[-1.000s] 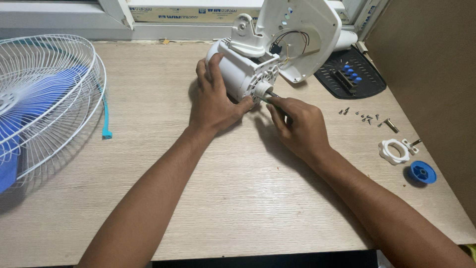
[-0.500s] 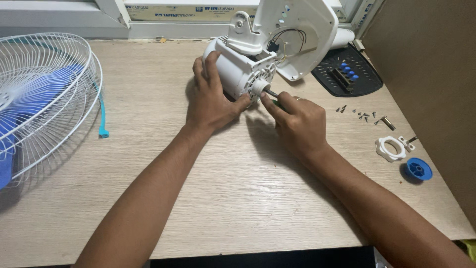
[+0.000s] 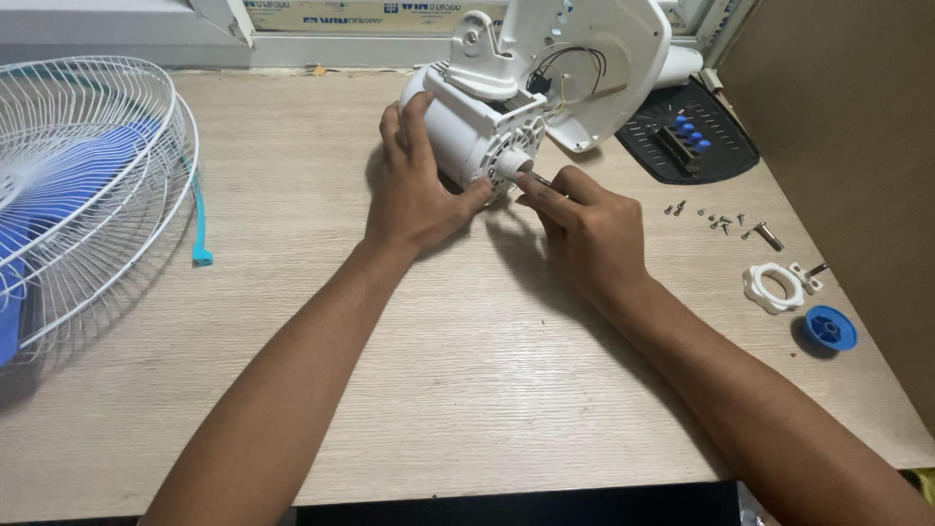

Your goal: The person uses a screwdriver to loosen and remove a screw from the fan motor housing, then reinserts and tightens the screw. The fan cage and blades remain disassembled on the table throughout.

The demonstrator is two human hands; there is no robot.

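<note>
At the bench's (image 3: 292,390) left edge lies the white wire guard (image 3: 88,185) with the blue blade (image 3: 58,205) inside it, both already off the fan; a thin teal strap (image 3: 199,219) lies just beside the guard's right rim.

Near the middle of the far edge the white motor (image 3: 477,136) lies on its side, shaft end toward the person. The left hand (image 3: 414,190) is wrapped over the housing, fingers spread along its top and thumb pressed by the front plate. The right hand (image 3: 589,229) has its fingers pinched together on the shaft (image 3: 531,177), or on a slim tool at it; which, I cannot tell. Behind the motor the round white cover (image 3: 594,68) stands tilted, black wires showing inside.

Toward the far right corner a black switch panel (image 3: 687,136) with blue buttons lies flat. Along the right edge sit loose screws (image 3: 716,222), then a white ring nut (image 3: 772,287) and a blue cap (image 3: 828,328), apart from one another.

By my judgement the strip-down is well along: guard, blade, nut, cap and screws are off, and the motor itself is what is left.

Beyond the far edge, a pale strip label with dark print runs along the window frame (image 3: 370,15).
</note>
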